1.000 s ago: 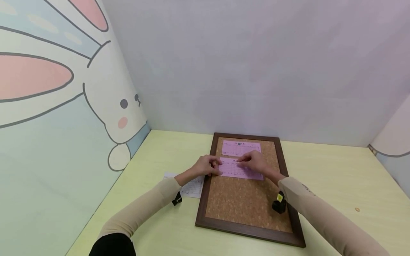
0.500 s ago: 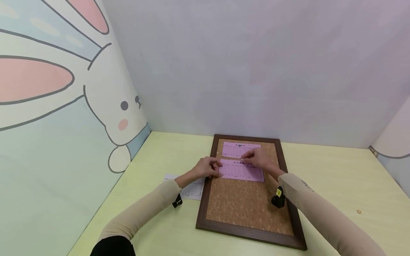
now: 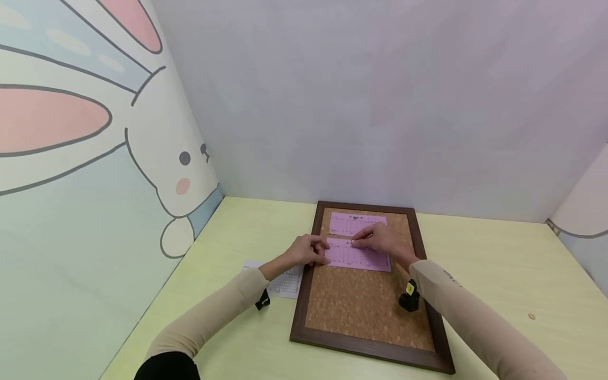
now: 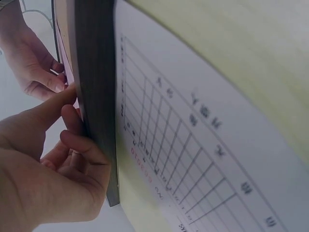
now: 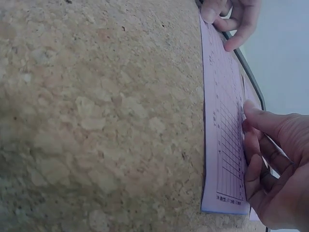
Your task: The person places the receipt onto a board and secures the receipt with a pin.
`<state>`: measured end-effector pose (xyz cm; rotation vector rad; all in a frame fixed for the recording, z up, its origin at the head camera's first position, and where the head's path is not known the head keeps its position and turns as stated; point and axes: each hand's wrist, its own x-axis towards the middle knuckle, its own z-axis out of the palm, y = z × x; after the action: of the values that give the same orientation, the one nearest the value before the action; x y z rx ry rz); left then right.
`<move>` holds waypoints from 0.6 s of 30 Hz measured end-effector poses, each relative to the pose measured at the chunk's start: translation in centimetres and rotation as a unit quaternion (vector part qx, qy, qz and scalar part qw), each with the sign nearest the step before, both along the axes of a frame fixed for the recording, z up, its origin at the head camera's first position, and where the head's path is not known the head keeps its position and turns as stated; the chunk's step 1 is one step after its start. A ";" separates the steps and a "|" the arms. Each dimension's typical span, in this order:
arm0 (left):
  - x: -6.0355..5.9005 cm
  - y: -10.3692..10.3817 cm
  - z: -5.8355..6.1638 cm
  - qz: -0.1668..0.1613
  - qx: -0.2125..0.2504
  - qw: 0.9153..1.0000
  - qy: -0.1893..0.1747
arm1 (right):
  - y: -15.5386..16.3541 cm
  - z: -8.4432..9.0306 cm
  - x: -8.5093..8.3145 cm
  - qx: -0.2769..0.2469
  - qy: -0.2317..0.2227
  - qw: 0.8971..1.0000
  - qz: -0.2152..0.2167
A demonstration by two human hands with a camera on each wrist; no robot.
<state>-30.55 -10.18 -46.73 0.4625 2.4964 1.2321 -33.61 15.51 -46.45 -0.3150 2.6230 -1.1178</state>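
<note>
Two pink printed form slips lie one below the other on a framed corkboard (image 3: 366, 311). The upper slip (image 3: 342, 224) has a green pushpin (image 3: 355, 217) at its top edge. On the lower slip (image 3: 361, 258), the left hand (image 3: 305, 250) presses the left end, thumb near the bottom corner and a finger near the top one. My right hand (image 3: 382, 240) is at that slip's top middle, thumb and forefinger pinching a small pushpin (image 5: 242, 110) that is mostly hidden by the fingertips. In the right wrist view, the lower slip's bottom edge lifts slightly off the cork.
A white printed form (image 4: 169, 121) lies on the pale yellow table (image 3: 484, 274), left of the board and partly under the left arm. A small tan ring (image 3: 531, 316) lies at the right. A wall stands behind the board, and a rabbit-painted wall at left.
The right hand shifts slightly right and up along the lower slip's top edge, then back left to the middle. Its pinch stays. The left hand keeps its place on the slip.
</note>
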 end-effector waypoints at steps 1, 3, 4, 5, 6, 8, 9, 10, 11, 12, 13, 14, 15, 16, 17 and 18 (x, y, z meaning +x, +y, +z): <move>0.0 0.0 0.0 0.000 0.001 1.000 -0.001 | -0.1 0.0 0.0 0.001 0.000 1.000 0.000; 0.1 0.0 0.0 0.001 0.001 1.000 -0.001 | -0.3 -0.1 0.1 0.000 -0.002 1.000 -0.008; 0.1 0.0 0.0 0.000 0.002 1.000 -0.001 | -0.4 -0.1 0.1 -0.001 0.000 1.000 -0.010; 0.1 0.0 0.0 0.001 0.002 1.000 -0.001 | -0.4 -0.1 0.1 -0.002 0.002 1.000 -0.013; 0.0 0.0 0.0 0.001 0.001 1.000 0.000 | -0.5 -0.1 0.1 -0.003 0.004 1.000 -0.015; 0.0 0.0 0.0 0.001 0.000 1.000 0.001 | -0.6 -0.1 0.0 -0.006 0.004 1.000 -0.022; 0.0 0.0 0.0 0.001 -0.001 1.000 0.002 | -0.6 -0.1 0.0 -0.007 0.004 1.000 -0.021; 0.0 0.0 0.0 0.001 -0.003 1.000 0.003 | -0.6 0.0 0.0 -0.009 0.002 1.000 -0.019; 0.0 0.0 0.0 0.001 -0.004 1.000 0.004 | -0.5 0.0 0.0 -0.011 0.000 1.000 -0.018; 0.0 0.0 0.0 0.000 -0.005 1.000 0.005 | -0.5 0.1 0.0 -0.012 -0.001 1.000 -0.016; 0.0 0.0 0.0 -0.001 -0.006 1.000 0.006 | -0.5 0.1 0.0 -0.015 -0.004 1.000 -0.017; 0.0 0.0 0.0 -0.002 -0.006 1.000 0.007 | -0.4 0.1 0.0 -0.017 -0.004 1.000 -0.018; 0.0 0.0 0.0 -0.002 -0.005 1.000 0.007 | -0.3 0.2 -0.1 -0.020 -0.002 1.000 -0.018; 0.0 0.0 0.0 -0.003 -0.005 1.000 0.007 | -0.2 0.2 -0.1 -0.023 0.000 1.000 -0.018; -0.1 0.0 -0.1 -0.003 -0.005 1.000 0.007 | 0.0 0.2 -0.1 -0.025 0.002 0.999 -0.020; 0.0 0.0 -0.1 -0.003 -0.006 1.000 0.007 | 0.2 0.2 -0.1 -0.027 0.004 0.999 -0.020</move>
<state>-30.60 -10.18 -46.78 0.4773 2.5097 1.2156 -33.75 15.69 -46.23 -0.2795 2.6208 -1.2054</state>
